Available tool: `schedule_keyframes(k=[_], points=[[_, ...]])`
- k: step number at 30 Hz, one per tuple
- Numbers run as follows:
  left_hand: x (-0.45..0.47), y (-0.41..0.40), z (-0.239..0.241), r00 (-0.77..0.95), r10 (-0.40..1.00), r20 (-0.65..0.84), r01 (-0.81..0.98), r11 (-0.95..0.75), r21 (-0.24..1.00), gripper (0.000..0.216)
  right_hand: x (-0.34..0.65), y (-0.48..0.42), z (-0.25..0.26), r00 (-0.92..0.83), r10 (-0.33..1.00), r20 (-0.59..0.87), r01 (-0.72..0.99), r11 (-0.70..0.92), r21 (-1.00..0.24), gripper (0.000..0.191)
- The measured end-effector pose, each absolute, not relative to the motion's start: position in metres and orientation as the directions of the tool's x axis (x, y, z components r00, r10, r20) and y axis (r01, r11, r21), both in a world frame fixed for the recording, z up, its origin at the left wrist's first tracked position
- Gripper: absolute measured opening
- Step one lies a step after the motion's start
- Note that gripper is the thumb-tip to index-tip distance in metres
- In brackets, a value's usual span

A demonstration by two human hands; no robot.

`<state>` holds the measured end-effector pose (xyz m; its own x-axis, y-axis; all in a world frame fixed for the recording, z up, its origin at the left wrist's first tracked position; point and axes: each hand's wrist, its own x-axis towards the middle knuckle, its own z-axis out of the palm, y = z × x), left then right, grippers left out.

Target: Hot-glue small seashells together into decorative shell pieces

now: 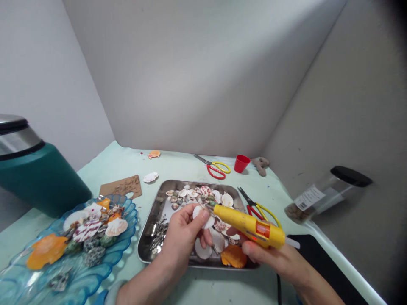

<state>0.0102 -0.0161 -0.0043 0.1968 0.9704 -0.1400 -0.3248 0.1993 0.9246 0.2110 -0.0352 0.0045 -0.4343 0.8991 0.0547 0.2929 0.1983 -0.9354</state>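
My left hand (187, 228) pinches a white seashell (203, 217) above the metal tray. In my right hand (263, 250) is a yellow hot glue gun (248, 224), its nozzle pointing left at the shell. The tip is at or very close to the shell; whether it touches I cannot tell. A glue stick (292, 242) pokes out of the gun's back end. Below both hands lies the metal tray (148, 250) with many small shells, an orange shell (233, 256) at its front right and a heap of small metal pieces (160, 235) at its left.
At left stand a blue scalloped dish (127, 228) of shells and stones and a green bottle (44, 178). A brown board (122, 187), scissors (214, 166), a red cup (241, 163) and more scissors (256, 205) lie beyond. A clear jar (327, 195) and black mat (321, 262) are right.
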Motion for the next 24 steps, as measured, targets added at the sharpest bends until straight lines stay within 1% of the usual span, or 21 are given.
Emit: schedule_keyframes(k=[6, 11, 17, 20, 24], points=[[0.01, -0.0171, -0.0052, 0.199, 0.969, -0.146, -0.324, 0.206, 0.923, 0.023, 0.2116, -0.0353, 0.0009, -0.441, 0.896, 0.048, 0.271, 0.184, -0.945, 0.027], [0.0098, -0.0166, -0.0053, 0.159, 0.975, -0.153, -0.371, 0.202, 0.906, 0.021, 0.2113, -0.0352, 0.002, -0.435, 0.899, 0.047, 0.296, 0.192, -0.936, 0.031], [0.0088, -0.015, -0.0043, 0.156, 0.97, -0.187, -0.44, 0.237, 0.866, 0.026, 0.211, -0.0352, 0.0036, -0.43, 0.902, 0.048, 0.274, 0.18, -0.945, 0.029], [0.0082, -0.0146, -0.005, 0.147, 0.972, -0.181, -0.451, 0.228, 0.863, 0.026, 0.2109, -0.0355, 0.0032, -0.433, 0.9, 0.051, 0.254, 0.176, -0.951, 0.029], [0.0079, -0.0147, -0.0053, 0.148, 0.971, -0.189, -0.454, 0.236, 0.859, 0.026, 0.2115, -0.0354, 0.0026, -0.431, 0.901, 0.048, 0.281, 0.185, -0.942, 0.031]])
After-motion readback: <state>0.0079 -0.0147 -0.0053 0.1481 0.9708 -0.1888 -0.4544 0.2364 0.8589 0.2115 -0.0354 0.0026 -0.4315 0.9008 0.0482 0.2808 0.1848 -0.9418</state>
